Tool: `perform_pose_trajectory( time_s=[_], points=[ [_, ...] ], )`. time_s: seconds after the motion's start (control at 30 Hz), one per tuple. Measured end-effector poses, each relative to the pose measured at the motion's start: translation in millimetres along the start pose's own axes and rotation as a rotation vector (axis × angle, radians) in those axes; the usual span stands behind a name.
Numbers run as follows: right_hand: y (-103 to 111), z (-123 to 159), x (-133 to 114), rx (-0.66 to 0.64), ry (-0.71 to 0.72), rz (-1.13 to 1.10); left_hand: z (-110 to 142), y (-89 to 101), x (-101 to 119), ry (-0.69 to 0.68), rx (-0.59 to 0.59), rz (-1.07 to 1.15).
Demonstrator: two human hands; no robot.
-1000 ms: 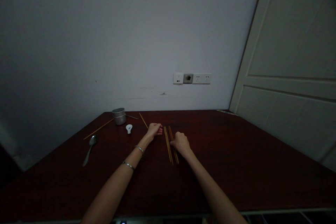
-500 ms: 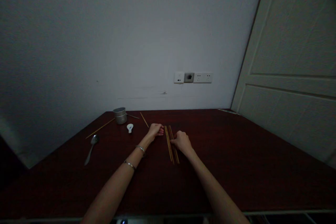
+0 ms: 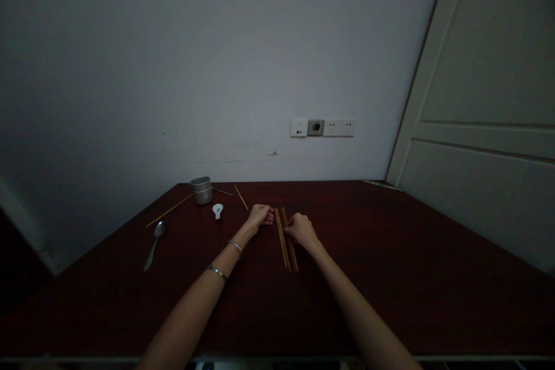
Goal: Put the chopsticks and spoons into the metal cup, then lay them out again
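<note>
Several wooden chopsticks (image 3: 281, 240) lie nearly side by side on the dark red table, in two narrow groups pointing away from me. My right hand (image 3: 301, 231) is closed at the right-hand chopsticks (image 3: 293, 255), thumb and fingers pinching there; its fingers partly cover them. Left of the bundle, my left hand (image 3: 262, 215) rests on its side with fingers loosely curled and nothing visible in them. Its fingertips come close to the far ends of the chopsticks, and whether they touch is unclear. Two bracelets (image 3: 217, 272) circle my left forearm.
Left on the table (image 3: 416, 277) are a metal spoon (image 3: 152, 245), a small white spoon (image 3: 217, 211) and a grey metal cup (image 3: 202, 191) with a thin handle. Single chopsticks lie beside the cup (image 3: 169, 211) and behind my left hand (image 3: 241, 197). A wall with sockets (image 3: 339, 128) stands behind.
The view has shifted slightly. My right hand has slid a little farther away along the right-hand chopsticks, which now lie closer together. My left hand stays in place beside the bundle.
</note>
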State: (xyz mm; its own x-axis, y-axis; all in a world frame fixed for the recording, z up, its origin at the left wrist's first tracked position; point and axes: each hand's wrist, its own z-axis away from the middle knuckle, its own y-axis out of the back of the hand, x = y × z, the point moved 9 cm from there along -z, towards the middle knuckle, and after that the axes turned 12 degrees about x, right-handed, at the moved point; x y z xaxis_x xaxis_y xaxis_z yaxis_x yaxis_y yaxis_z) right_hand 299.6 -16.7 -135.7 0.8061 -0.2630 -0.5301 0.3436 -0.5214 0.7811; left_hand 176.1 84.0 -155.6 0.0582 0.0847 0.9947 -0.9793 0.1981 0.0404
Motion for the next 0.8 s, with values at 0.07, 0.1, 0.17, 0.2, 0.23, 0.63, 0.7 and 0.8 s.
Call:
perform_pose_trajectory(
  time_s=[0.07,0.1,0.17,0.2,0.23,0.63,0.7,0.8],
  points=[
    [-1.1,-1.1,2.6,-0.001,-0.008,-0.014,-0.2,0.0,1.0,-0.005,0.001,-0.003],
    [-0.9,-2.2,3.1,-0.002,-0.01,-0.02,-0.3,0.7,3.2,-0.012,0.005,-0.006],
    [1.4,-6.0,2.0,-0.003,-0.013,-0.028,-0.1,3.8,13.0,-0.043,0.021,-0.008],
    [3.3,-8.9,-0.1,-0.003,-0.01,-0.031,0.7,6.2,21.1,-0.069,0.033,-0.008],
    [5.6,-12.5,-3.3,-0.001,-0.005,-0.031,2.2,9.1,31.2,-0.101,0.045,-0.006],
    [-18.9,-66.1,-94.4,-0.085,0.262,0.022,31.2,150.8,183.9,-0.586,0.344,0.16],
    [-34.5,-74.1,-106.9,-0.124,0.281,0.025,16.6,200.9,187.2,-0.609,0.493,0.101],
    [-57.4,-86.4,-123.0,-0.161,0.299,0.017,-16.6,267.5,167.4,-0.496,0.661,-0.126]
  ],
)
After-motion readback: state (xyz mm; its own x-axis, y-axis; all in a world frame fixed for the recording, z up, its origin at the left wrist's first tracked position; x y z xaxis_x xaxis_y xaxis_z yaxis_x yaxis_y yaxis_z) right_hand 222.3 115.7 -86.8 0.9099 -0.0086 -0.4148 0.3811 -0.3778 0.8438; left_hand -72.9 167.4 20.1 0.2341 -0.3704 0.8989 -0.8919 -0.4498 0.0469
